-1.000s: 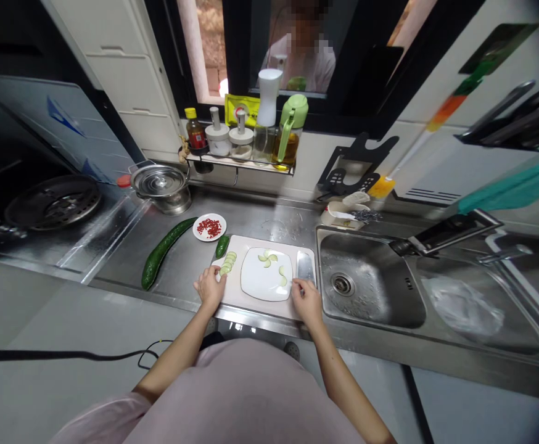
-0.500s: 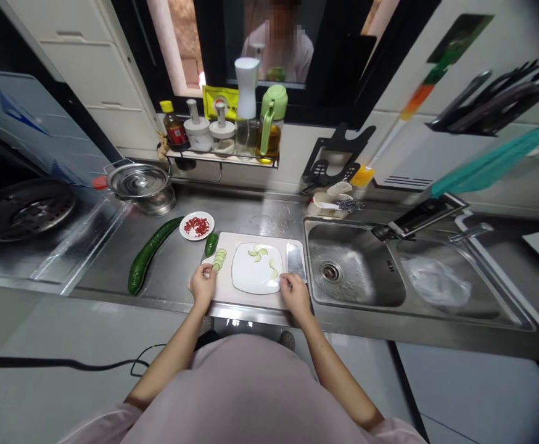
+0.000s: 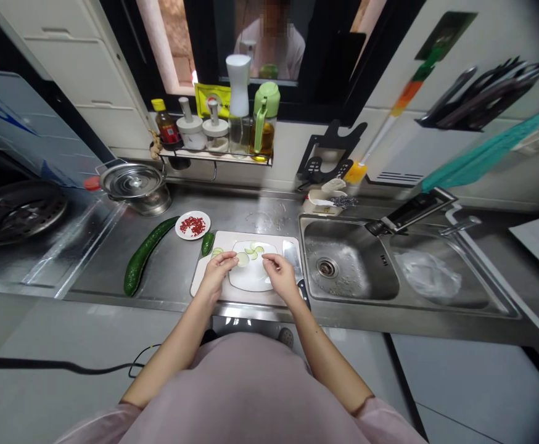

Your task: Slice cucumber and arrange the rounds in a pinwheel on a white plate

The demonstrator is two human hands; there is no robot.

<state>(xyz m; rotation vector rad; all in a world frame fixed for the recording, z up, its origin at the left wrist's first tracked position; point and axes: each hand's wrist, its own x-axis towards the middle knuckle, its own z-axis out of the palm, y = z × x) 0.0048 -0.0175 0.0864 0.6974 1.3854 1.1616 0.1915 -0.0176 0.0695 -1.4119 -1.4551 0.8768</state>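
Note:
My left hand (image 3: 218,275) pinches a thin, pale cucumber slice (image 3: 242,259) above the left part of a white square plate (image 3: 250,282). Over the plate's right side, my right hand (image 3: 279,275) has its thumb and fingers pressed together; whatever may be between them is too small to make out. A few cut cucumber pieces (image 3: 253,250) lie on the plate toward its far edge. The plate rests on a white cutting board (image 3: 200,279). More slices (image 3: 216,251), partly hidden by my left hand, and a short cucumber end (image 3: 208,244) are at the board's left.
A knife (image 3: 291,254) lies along the board's right side, beside the sink (image 3: 353,290). To the left are a small dish of red bits (image 3: 192,234), a long cucumber (image 3: 145,256) and a lidded steel pot (image 3: 136,185). A seasoning rack (image 3: 218,155) hangs behind.
My left hand has moved from the stacked slices rightward over the plate, carrying one slice. My right hand has shifted inward and away from me over the plate. The camera view has shifted slightly.

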